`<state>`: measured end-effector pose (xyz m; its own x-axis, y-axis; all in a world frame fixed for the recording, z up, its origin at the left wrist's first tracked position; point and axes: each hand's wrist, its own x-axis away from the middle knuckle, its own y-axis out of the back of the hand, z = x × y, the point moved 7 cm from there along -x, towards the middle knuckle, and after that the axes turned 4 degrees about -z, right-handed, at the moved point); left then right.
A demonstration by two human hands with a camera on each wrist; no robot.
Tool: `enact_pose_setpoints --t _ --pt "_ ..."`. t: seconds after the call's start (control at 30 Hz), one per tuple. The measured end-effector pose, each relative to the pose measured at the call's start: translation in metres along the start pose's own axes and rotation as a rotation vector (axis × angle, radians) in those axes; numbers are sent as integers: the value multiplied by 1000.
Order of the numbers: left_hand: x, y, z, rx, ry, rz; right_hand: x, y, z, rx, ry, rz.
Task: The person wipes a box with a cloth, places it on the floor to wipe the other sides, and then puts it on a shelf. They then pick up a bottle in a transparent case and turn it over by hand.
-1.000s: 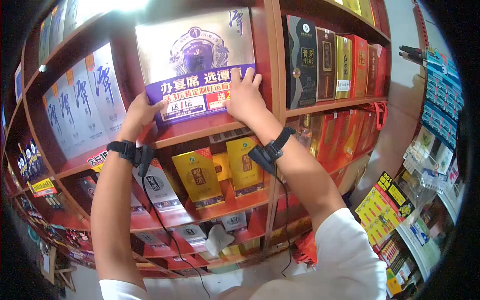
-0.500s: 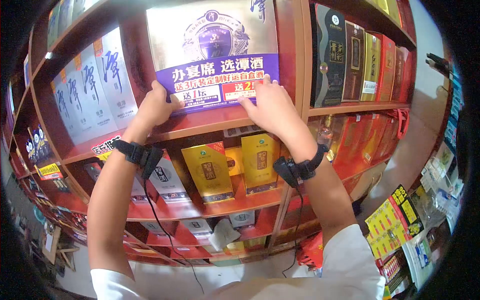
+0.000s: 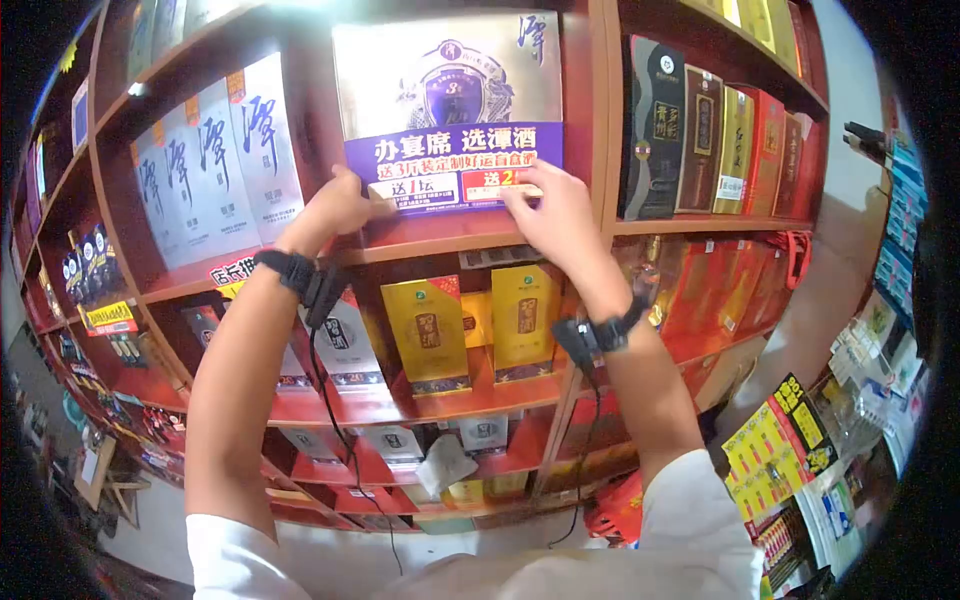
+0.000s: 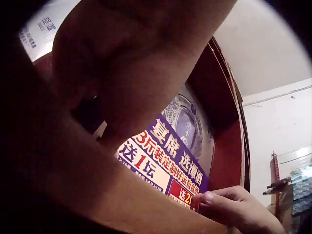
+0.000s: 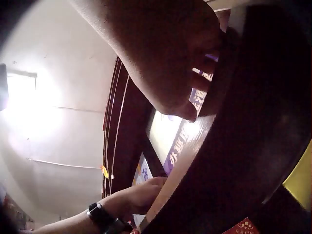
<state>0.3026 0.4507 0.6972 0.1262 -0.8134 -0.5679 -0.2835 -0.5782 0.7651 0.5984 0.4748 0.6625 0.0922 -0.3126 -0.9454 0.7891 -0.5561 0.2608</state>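
Note:
A purple sign [image 3: 455, 150] with white and red print stands upright against the lower front of a large gold box [image 3: 400, 75] on a shelf. At the sign's lower left corner is my left hand [image 3: 328, 215], its thumb near the front face. My right hand [image 3: 557, 212] is at the sign's lower right, fingertips against the printed face and the thumb lower down. In the left wrist view the right hand [image 4: 241, 209] touches the red panel's edge; in the right wrist view the left hand [image 5: 141, 195] is beside the shelf edge. The left fingertips are partly hidden.
Silver boxes [image 3: 205, 180] stand in the left compartment, a black box [image 3: 655, 130] and red boxes in the right one. Yellow boxes [image 3: 427, 340] fill the shelf below. A wooden shelf edge [image 3: 450, 243] runs under the hands. Black cables hang from both wrists.
The head view has shifted. My right hand, earlier spread over the sign's right part, has moved down to its lower right. The left hand stays by the lower left corner.

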Motion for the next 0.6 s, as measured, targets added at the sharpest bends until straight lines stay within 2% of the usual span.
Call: enact_pose_setpoints --t 0.03,0.1,0.13,0.17,0.2,0.23,0.27,0.3,0.33,0.4,0.43,0.5,0.57,0.6 --pt "6 1 -3 84 -29 -7 13 27 6 -214 140 -267" --pt "27 14 -20 -18 -29 -136 47 69 24 -206 146 -317" --pt "30 14 -17 41 -111 -216 68 80 23 -356 -4 -293" --pt "34 10 -14 46 -117 -222 95 82 13 -436 -72 -296" --pt "42 15 -22 -26 -257 -351 122 84 5 -554 -189 -246" --pt "51 19 -31 -99 -399 -479 154 81 -7 -487 -395 -201" --pt "52 18 -34 -50 -407 -471 185 75 -25 -377 -402 -130" --pt "55 18 -39 -49 -416 -474 222 64 -46 -399 -525 -93" --pt "57 21 -42 19 -392 -470 259 53 -66 -422 -647 -54" --pt "45 18 -27 77 -301 -458 336 37 -103 -294 -750 172" --pt "38 18 -22 79 -300 -464 370 38 -110 -270 -715 190" --pt "20 15 -2 261 -124 -415 429 54 -119 -210 -697 244" --pt "8 3 11 328 -110 -411 481 77 -127 -167 -719 278" --pt "2 -6 19 342 -97 -405 513 85 -138 -114 -855 332"
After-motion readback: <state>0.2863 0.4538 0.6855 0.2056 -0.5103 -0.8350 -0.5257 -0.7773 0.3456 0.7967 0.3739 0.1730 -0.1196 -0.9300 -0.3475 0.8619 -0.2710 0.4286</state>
